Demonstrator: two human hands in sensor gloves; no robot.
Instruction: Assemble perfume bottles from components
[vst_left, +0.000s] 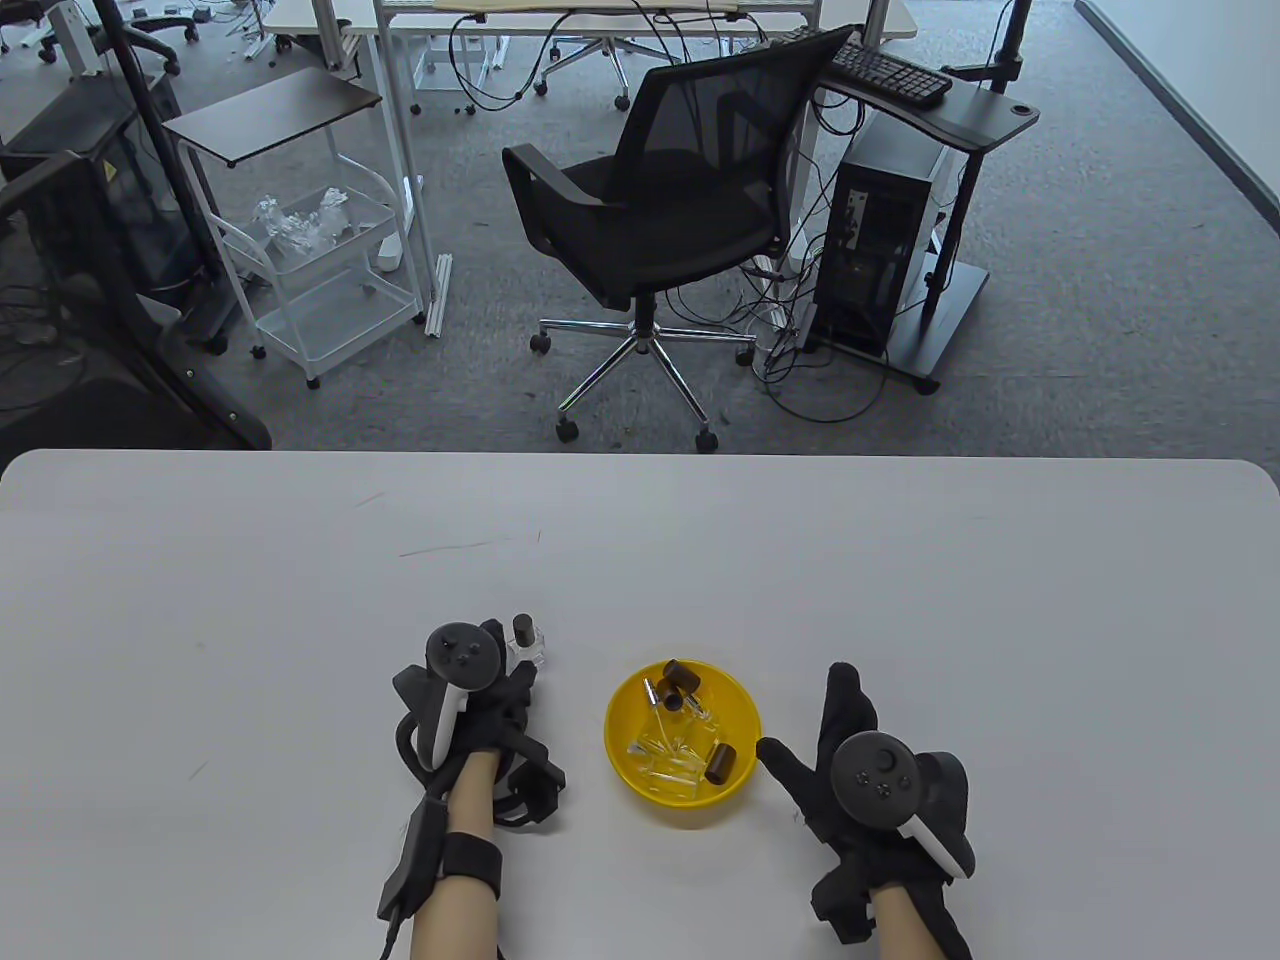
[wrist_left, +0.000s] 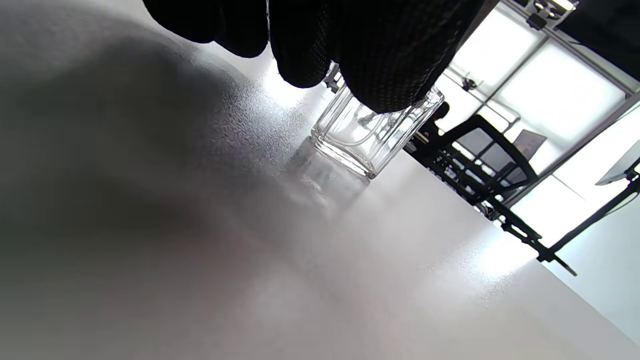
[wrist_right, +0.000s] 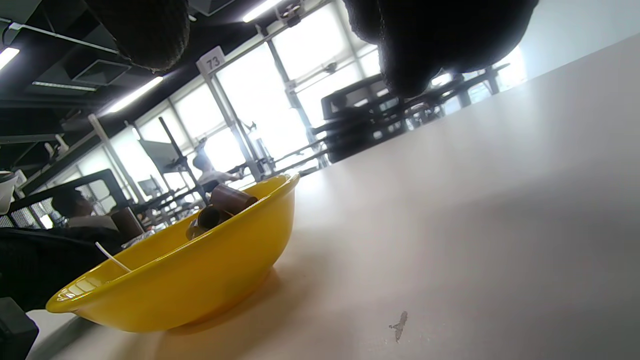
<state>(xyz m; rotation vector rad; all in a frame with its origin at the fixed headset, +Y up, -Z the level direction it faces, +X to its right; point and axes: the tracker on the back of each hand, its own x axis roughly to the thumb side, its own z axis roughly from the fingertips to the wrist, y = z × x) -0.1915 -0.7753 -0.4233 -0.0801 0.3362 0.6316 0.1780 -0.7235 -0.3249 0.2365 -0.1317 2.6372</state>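
Observation:
A clear square glass perfume bottle (vst_left: 527, 648) with a dark cap stands upright on the white table (vst_left: 900, 600), just left of the yellow bowl (vst_left: 610, 725). My left hand (vst_left: 503, 652) reaches over it. In the left wrist view its fingertips (wrist_left: 390, 65) wrap the top of the bottle (wrist_left: 360, 137), which hides the cap. The bowl holds brown caps (vst_left: 720, 763), clear glass bottles (vst_left: 665, 752) and spray pumps. My right hand (vst_left: 815, 722) lies flat on the table right of the bowl (wrist_right: 200, 280), fingers straight and spread, holding nothing.
Beyond the table's far edge stand a black office chair (vst_left: 670, 190), a white trolley (vst_left: 320, 260) and a computer stand (vst_left: 890, 250). The bowl sits between my hands, near the front edge.

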